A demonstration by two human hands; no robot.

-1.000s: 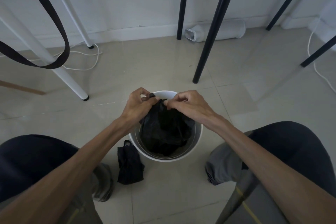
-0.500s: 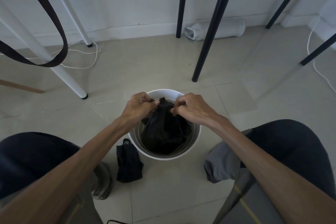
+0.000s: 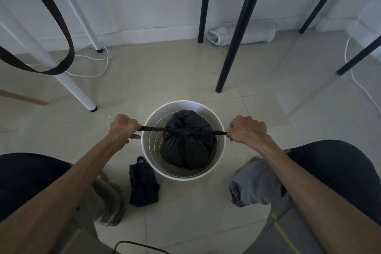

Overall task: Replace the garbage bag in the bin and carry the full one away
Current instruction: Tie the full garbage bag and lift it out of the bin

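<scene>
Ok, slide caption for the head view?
Both hands pull the black bag's knot tight inside the white bin.

One white bin [image 3: 182,173] is sitting on the floor [image 3: 185,80], holding one tied black bag [image 3: 186,148]; one folded black bag [image 3: 143,187] is lying beside it. Two hands, left [image 3: 123,128] and right [image 3: 247,130], are showing. Four black legs and two white legs are standing around.

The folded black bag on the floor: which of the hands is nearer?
Left. The left hand is above and just left of the folded black bag; the right hand is across the bin.
</scene>
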